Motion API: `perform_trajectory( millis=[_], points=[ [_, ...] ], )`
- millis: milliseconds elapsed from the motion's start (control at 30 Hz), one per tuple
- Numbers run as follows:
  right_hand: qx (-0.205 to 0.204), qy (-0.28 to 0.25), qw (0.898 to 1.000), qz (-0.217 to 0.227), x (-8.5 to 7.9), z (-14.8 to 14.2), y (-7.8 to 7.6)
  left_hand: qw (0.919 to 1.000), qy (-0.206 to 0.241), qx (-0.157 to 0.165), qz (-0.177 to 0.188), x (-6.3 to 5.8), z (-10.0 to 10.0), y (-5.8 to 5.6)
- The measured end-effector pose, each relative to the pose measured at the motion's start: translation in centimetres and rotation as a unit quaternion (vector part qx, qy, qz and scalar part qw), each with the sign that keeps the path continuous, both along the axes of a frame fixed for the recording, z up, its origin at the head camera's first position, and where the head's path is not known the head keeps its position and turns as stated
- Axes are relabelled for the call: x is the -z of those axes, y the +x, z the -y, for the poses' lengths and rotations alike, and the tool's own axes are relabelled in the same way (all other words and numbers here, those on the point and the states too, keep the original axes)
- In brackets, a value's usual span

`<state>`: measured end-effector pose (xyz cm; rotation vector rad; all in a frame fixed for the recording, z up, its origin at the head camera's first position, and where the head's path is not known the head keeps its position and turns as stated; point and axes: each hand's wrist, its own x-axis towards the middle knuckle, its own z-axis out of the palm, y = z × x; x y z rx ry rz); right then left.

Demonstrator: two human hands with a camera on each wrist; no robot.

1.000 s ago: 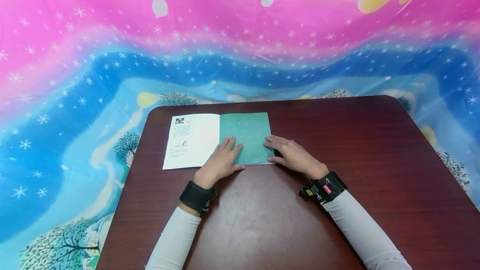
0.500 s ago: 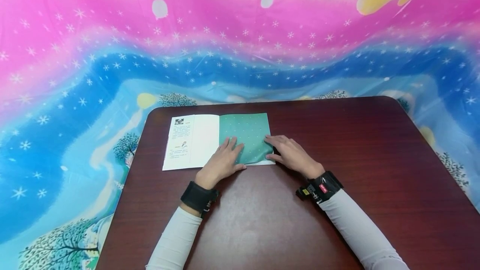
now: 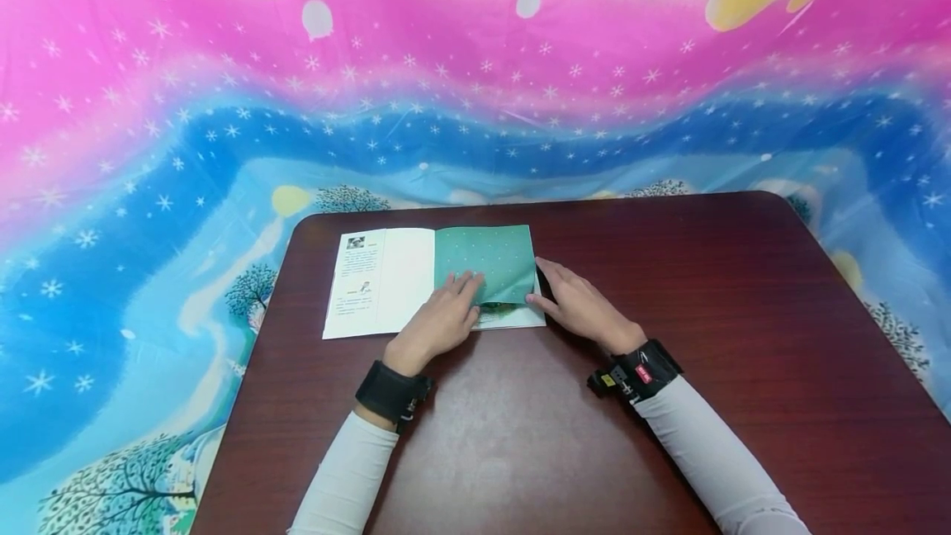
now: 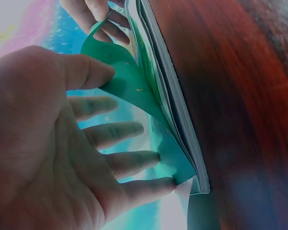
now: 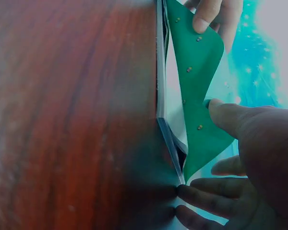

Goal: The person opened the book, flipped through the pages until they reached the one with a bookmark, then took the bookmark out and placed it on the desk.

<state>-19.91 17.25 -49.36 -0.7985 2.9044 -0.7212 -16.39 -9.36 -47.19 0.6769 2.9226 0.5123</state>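
An open book (image 3: 407, 271) lies on the brown table with a white printed page at left and a green dotted page (image 3: 486, 250) at right. The green page's near edge curves up, baring a strip of the picture page (image 3: 513, 318) beneath. My right hand (image 3: 583, 304) pinches the raised corner at its thumb, with the other fingers along the book's right edge. My left hand (image 3: 438, 320) rests across the book near the spine, fingers straight on the green page. In the left wrist view, the left thumb (image 4: 89, 72) is at the page's bent edge.
The dark wooden table (image 3: 743, 312) extends widely to the right and in front of the book. A colourful snowflake-patterned cloth (image 3: 475, 64) hangs behind and around it. Black camera straps circle both wrists, above white sleeves.
The green page, flat a second ago, now has its near edge and right corner bent up and back, uncovering the page below. The right hand has shifted slightly; the left thumb has drawn in.
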Motion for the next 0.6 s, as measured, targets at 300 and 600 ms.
perform_trajectory(
  millis=[300, 600],
  points=[
    [-0.036, 0.04, 0.999, -0.003, -0.8, -0.1, 0.3, 0.9964, 0.033, -0.031, -0.072, 0.1, 0.1, -0.2],
    [-0.095, 0.043, 0.994, -0.018, -1.1, 0.1, 0.8, 0.9655, 0.011, -0.039, -0.257, -0.2, 0.3, -1.0]
  ],
)
